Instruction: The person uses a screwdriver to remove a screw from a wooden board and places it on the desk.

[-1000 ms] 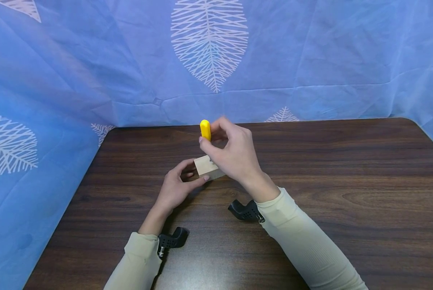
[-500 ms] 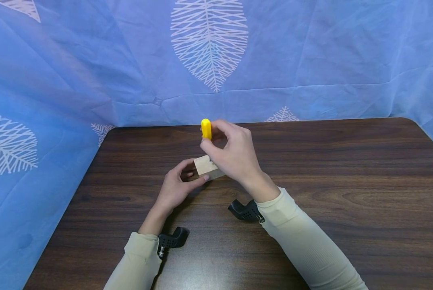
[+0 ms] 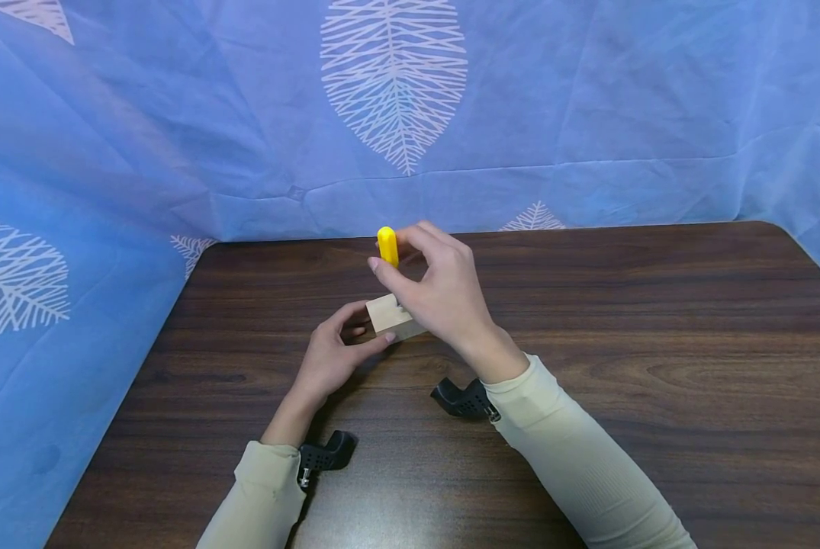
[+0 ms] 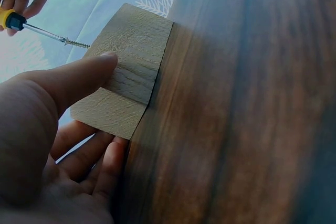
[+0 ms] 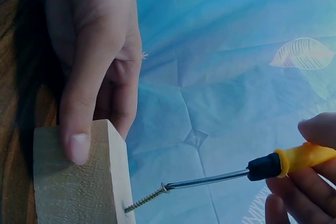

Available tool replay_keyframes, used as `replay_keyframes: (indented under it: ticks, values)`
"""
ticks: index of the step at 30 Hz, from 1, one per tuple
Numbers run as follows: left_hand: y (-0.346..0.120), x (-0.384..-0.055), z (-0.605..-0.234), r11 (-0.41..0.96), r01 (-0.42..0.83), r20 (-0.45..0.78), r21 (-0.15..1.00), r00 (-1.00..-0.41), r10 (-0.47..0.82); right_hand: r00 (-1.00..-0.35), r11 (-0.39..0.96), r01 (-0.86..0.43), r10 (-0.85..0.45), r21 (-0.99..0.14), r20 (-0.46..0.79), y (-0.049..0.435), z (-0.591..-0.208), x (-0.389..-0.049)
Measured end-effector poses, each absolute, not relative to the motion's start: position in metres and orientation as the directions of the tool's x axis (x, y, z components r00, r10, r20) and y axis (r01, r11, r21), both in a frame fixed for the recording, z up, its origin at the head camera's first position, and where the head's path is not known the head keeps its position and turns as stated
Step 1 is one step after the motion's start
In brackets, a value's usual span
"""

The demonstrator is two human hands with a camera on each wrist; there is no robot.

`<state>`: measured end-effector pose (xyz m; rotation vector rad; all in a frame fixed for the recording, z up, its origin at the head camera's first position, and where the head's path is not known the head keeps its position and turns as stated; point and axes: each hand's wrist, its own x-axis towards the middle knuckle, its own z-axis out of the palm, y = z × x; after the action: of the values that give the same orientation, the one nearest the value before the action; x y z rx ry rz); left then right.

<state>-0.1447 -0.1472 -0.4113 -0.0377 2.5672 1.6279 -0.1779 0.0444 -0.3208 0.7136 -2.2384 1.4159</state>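
Observation:
A pale wooden block [image 3: 397, 323] rests on the table, gripped at its left end by my left hand [image 3: 334, 351], thumb on the near side and fingers behind. A screw [image 5: 146, 200] stands in the block's top face, most of its thread showing, slightly tilted. My right hand [image 3: 444, 293] holds a screwdriver [image 5: 265, 166] by its yellow handle [image 3: 388, 247], between thumb and fingers. The driver's metal shaft [image 4: 44, 32] meets the screw's head, nearly in line with it. In the head view the right hand hides the shaft and much of the block.
The dark wood-grain table [image 3: 622, 343] spreads around both hands. Behind it and at the left hangs a blue cloth [image 3: 258, 114] with white leaf prints. Black wrist mounts [image 3: 330, 451] sit at both sleeve cuffs, low over the table.
The right thumb and fingers shift around the yellow handle, the thumb reaching further left now. The handle sways slightly. My left hand and the block stay in place.

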Motion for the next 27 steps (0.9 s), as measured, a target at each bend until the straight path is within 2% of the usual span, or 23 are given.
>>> replay_keyframes:
  ticks: [19,27]
  values:
    - [-0.1467,-0.1453,-0.4118,0.429,-0.073,-0.094,0.901,-0.995,0.029,-0.804,0.299,-0.594,-0.193,-0.747,0.562,0.0452,-0.3202,-0.1789]
    - [-0.1468,-0.1462,-0.4139,0.414,-0.064,-0.086,0.908,-0.996,0.034,-0.781,0.277,-0.624,-0.192,-0.73,0.595,0.0442,-0.3207,-0.1782]
